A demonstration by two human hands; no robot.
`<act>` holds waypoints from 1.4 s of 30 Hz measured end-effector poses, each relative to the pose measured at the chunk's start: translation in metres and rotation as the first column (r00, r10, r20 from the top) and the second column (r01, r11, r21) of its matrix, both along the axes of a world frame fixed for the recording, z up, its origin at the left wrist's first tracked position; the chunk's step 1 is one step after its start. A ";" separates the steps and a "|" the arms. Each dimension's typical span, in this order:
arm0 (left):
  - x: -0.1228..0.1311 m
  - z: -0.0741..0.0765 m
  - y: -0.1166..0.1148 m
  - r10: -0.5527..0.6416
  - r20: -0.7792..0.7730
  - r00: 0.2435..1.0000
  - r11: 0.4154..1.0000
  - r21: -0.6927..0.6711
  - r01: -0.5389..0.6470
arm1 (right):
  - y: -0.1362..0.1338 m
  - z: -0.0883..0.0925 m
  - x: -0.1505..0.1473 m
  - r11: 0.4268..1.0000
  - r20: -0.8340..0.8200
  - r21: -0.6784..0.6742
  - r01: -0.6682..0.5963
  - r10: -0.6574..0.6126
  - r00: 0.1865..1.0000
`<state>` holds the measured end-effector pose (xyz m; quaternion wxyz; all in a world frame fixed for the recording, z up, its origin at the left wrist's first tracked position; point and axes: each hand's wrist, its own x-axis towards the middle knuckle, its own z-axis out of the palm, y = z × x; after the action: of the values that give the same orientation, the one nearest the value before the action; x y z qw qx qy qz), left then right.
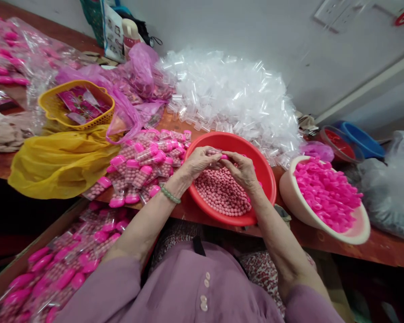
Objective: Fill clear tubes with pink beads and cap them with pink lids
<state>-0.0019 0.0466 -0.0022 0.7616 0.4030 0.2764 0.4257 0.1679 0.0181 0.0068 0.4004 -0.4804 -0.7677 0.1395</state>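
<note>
Above a red basin (pixel 271 179) of round pink beads (pixel 218 193), both hands meet on one small clear bottle (pixel 214 153) filled with beads. My left hand (pixel 202 162) is closed around the bottle's body. At the pink cap (pixel 224 157), the fingers of my right hand (pixel 243 169) are pinched. Whether the cap sits fully on the bottle is too small to tell. Filled bottles with pink caps (pixel 144 163) lie in a pile left of the basin. To its right stands a cream bowl (pixel 287 179) of loose pink caps (pixel 326 193).
Behind the basin rises a large heap of clear empty bottles (pixel 229 89). A yellow basket (pixel 43 101) and a yellow bag (pixel 57 163) are at the left. More filled bottles (pixel 63 264) lie lower left. A blue basin (pixel 363 139) and a plastic bag (pixel 390 188) are at the right.
</note>
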 end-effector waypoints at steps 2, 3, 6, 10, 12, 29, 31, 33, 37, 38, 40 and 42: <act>0.001 -0.002 0.000 0.024 -0.003 1.000 1.000 0.009 -0.024 | 0.003 0.001 0.000 0.996 -0.128 -0.078 0.037 -0.047 0.991; 0.001 -0.002 0.000 0.031 -0.015 0.999 0.999 0.021 -0.030 | 0.004 0.002 0.001 0.993 -0.190 -0.110 0.048 -0.069 0.979; 0.002 -0.003 0.001 0.003 -0.069 0.998 0.997 0.077 0.002 | 0.006 0.005 0.001 0.986 -0.325 -0.148 0.082 -0.127 0.937; 0.003 -0.004 0.002 -0.080 -0.107 0.991 0.985 0.145 0.095 | 0.005 0.010 0.001 0.983 -0.386 -0.152 0.100 -0.152 0.910; 0.003 -0.004 0.002 -0.073 -0.111 0.991 0.984 0.153 0.089 | 0.004 0.010 0.000 0.984 -0.399 -0.164 0.075 -0.135 0.907; 0.001 0.001 0.000 -0.215 -0.208 0.954 0.923 0.276 0.268 | -0.003 0.013 -0.001 1.000 -0.118 -0.006 -0.001 0.001 0.993; 0.000 0.002 0.000 -0.228 -0.220 0.948 0.920 0.269 0.284 | -0.004 0.014 -0.002 1.000 -0.149 -0.006 0.027 -0.027 0.988; 0.000 0.001 0.001 -0.234 -0.206 0.950 0.920 0.268 0.284 | -0.004 0.015 -0.003 1.000 -0.180 -0.006 0.030 -0.031 0.983; 0.001 0.000 0.001 -0.257 -0.158 0.953 0.915 0.277 0.293 | -0.004 0.015 -0.007 1.000 -0.149 -0.005 -0.014 0.013 0.989; 0.001 0.000 0.001 -0.258 -0.153 0.954 0.915 0.278 0.292 | -0.004 0.015 -0.008 1.000 -0.140 -0.005 -0.012 0.011 0.990; 0.001 0.000 0.002 -0.255 -0.148 0.956 0.913 0.289 0.288 | -0.004 0.014 -0.010 1.000 -0.144 -0.003 0.004 -0.004 0.990; 0.000 -0.001 0.002 -0.262 -0.147 0.954 0.904 0.308 0.296 | -0.005 0.013 -0.013 1.000 -0.161 0.015 0.024 -0.021 0.987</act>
<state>-0.0017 0.0486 -0.0031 0.7221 0.5801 0.1803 0.3308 0.1553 0.0136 0.0198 0.4668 -0.4728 -0.7285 0.1667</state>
